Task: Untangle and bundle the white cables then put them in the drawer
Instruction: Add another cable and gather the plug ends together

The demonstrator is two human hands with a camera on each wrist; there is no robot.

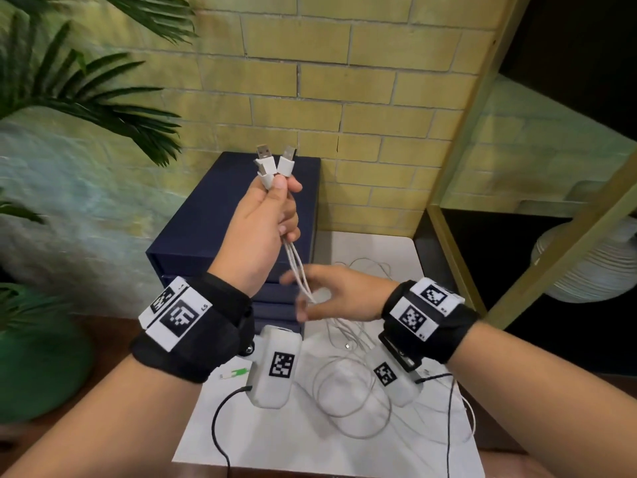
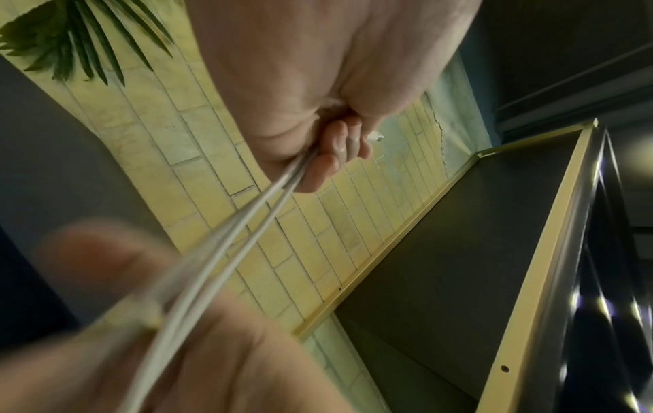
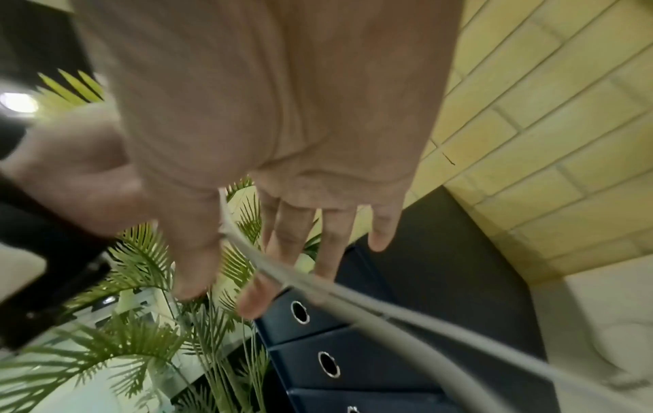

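Note:
My left hand (image 1: 272, 215) is raised above the navy drawer unit (image 1: 234, 208) and grips several white cables just below their USB plugs (image 1: 275, 162), which stick up out of the fist. In the left wrist view the cables (image 2: 247, 223) come out of its curled fingers (image 2: 328, 156). They hang down to my right hand (image 1: 331, 294), which is blurred, and pass between its thumb and straight fingers (image 3: 328, 246). The rest of the cables (image 1: 351, 391) lies in loose loops on the white table (image 1: 275, 439). The drawers (image 3: 353, 349) are closed, each with a round finger hole.
A palm plant (image 1: 86, 98) in a green pot (image 1: 34, 367) stands at the left. A black shelf with a gold frame (image 1: 458, 160) holds a white ribbed vase (image 1: 586, 267) at the right. A yellow brick wall is behind. Black wrist-camera wires (image 1: 220, 426) trail over the table.

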